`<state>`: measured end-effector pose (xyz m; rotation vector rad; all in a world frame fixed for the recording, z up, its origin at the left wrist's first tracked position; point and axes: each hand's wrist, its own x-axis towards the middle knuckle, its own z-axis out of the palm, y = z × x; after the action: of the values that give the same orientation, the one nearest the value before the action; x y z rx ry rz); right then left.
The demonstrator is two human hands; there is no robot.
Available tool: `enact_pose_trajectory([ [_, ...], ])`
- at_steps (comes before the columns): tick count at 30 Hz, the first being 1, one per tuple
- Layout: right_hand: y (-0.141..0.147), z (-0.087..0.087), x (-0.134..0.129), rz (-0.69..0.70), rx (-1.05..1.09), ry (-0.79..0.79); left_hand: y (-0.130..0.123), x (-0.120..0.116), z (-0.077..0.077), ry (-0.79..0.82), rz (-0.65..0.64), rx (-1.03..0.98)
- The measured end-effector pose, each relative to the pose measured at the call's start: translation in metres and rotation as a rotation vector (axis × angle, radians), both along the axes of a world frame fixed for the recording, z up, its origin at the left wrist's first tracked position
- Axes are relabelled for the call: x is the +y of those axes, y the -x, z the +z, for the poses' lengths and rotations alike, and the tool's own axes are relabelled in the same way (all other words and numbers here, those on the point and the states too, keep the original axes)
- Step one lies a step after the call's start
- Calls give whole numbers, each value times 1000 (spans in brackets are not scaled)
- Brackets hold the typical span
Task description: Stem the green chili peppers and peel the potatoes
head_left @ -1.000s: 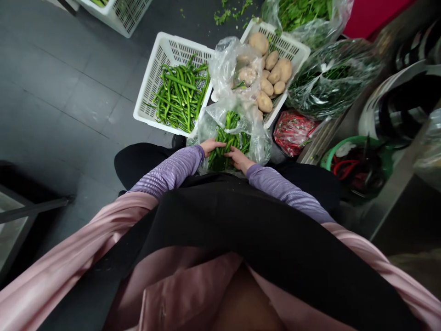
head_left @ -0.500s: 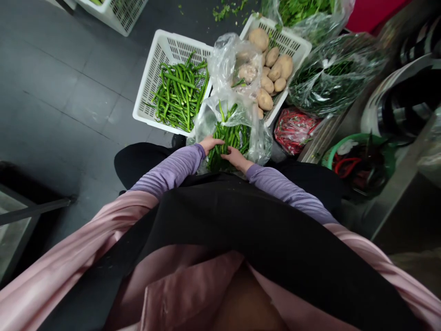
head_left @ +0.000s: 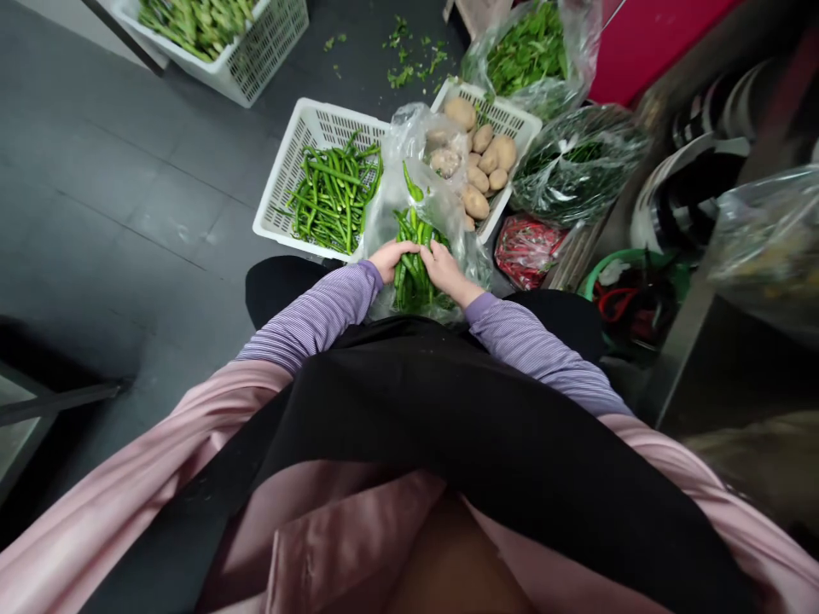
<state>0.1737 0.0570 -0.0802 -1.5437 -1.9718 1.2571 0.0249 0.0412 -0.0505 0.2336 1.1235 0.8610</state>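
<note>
Between my knees lies an opened clear plastic bag [head_left: 470,260] of long green chili peppers [head_left: 409,286]. My left hand [head_left: 389,258] and my right hand [head_left: 444,271] close round a bunch of these peppers from both sides, thumbs almost meeting on top. The bunch stands above the bag's mouth, and its lower ends are hidden in the bag. Just beyond, to the left, a white plastic basket [head_left: 276,200] holds many loose green chili peppers. My fingers' undersides are out of sight.
A white basket [head_left: 525,128] of potatoes [head_left: 477,202] stands ahead, a clear bag overlapping it. To the right are bagged red chilies [head_left: 528,247], bagged dark greens [head_left: 576,170] and a green basin [head_left: 598,273]. Another white crate [head_left: 269,55] sits at the far left on the tiled floor [head_left: 128,179].
My hands have drawn together around the peppers and lifted the bunch a little. The camera view has shifted, so more of the far-left crate shows.
</note>
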Motion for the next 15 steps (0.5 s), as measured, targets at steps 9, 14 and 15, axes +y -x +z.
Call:
enact_pose_trajectory([
  [9,-2,21,-29,201,-58,-32,-2,-13,6,-154,-63,299],
  [14,-21,16,-11,334,7,189,-4,-31,-13,-13,-30,449],
  [15,-22,15,-3,322,25,230,-3,-32,-17,2,-33,456],
])
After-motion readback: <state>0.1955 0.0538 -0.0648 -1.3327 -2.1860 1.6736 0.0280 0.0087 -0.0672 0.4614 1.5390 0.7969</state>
